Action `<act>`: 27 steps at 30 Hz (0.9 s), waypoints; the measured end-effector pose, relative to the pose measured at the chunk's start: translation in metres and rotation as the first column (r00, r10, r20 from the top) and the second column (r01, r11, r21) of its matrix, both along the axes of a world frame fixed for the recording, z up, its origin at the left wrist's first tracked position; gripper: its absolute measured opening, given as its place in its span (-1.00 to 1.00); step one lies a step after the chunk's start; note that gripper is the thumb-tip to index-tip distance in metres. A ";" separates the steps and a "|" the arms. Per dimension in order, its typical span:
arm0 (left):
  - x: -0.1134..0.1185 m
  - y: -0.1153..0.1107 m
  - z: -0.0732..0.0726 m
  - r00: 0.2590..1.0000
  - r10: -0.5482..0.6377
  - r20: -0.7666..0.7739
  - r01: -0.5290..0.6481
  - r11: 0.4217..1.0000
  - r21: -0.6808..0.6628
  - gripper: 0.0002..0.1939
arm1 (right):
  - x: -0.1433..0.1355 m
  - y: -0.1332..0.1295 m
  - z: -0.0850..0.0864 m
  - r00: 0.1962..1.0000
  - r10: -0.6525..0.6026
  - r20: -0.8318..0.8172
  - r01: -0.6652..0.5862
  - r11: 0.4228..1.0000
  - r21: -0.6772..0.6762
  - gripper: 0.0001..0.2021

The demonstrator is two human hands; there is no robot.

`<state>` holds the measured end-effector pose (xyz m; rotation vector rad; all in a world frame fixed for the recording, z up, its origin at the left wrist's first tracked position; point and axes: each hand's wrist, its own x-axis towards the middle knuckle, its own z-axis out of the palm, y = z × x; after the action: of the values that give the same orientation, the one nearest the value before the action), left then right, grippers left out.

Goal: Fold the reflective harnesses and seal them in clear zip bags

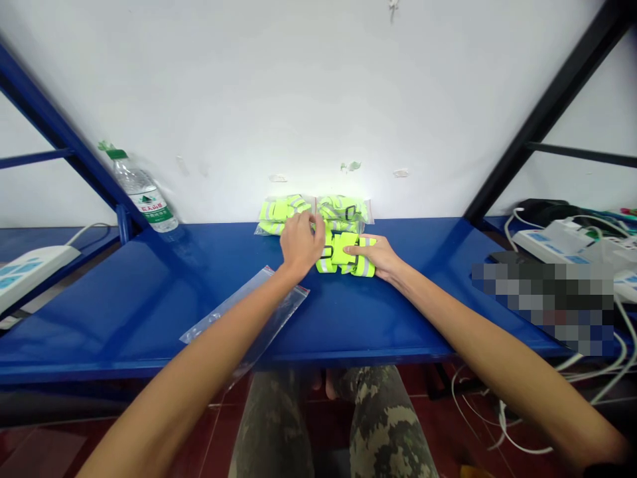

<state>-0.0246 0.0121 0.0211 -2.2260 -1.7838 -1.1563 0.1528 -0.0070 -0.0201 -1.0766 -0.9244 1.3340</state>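
A folded bundle of neon yellow straps [343, 252] with grey reflective bands and black buckles is just above the blue table. My right hand [378, 255] grips its right side, thumb on top. At the bundle's upper left, my left hand [302, 242] has its fingers curled together; what they pinch is too small to make out. Two clear bags of similar yellow straps, a left one [281, 209] and a right one [343, 207], lie behind against the wall. A flat clear plastic bag [288, 309] rests partly under my left forearm and overhangs the front edge.
A water bottle [148, 196] leans at the back left of the blue table [398, 325]. White power strips [37, 265] stand at far left and far right. A blurred dark object [552, 299] and white cables occupy the right side. Slanted metal frames flank the table.
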 end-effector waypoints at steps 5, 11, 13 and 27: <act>-0.032 -0.019 0.024 0.927 -0.004 -0.375 -0.143 0.921 -0.363 -0.71 | 0.003 0.002 -0.002 0.999 -0.042 0.011 0.042 0.999 0.002 -0.49; -0.026 -0.040 0.029 0.877 -0.202 -0.436 -0.244 0.596 -0.765 -0.68 | 0.003 0.004 -0.004 0.998 -0.068 0.010 0.068 0.997 0.020 -0.50; -0.018 -0.040 0.026 0.875 -0.200 -0.441 -0.191 0.695 -0.693 -0.59 | 0.004 0.005 -0.003 0.995 -0.094 0.015 0.093 0.995 0.040 -0.50; 0.002 -0.006 -0.011 0.935 -0.265 -0.237 0.138 0.884 -0.447 -0.69 | 0.021 0.012 -0.003 0.960 -0.275 0.054 0.271 0.960 0.062 -0.54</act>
<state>-0.0226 0.0058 0.0104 -2.7051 -1.8434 -0.4360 0.1735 0.0049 -0.0230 -1.1630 -0.8188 1.0474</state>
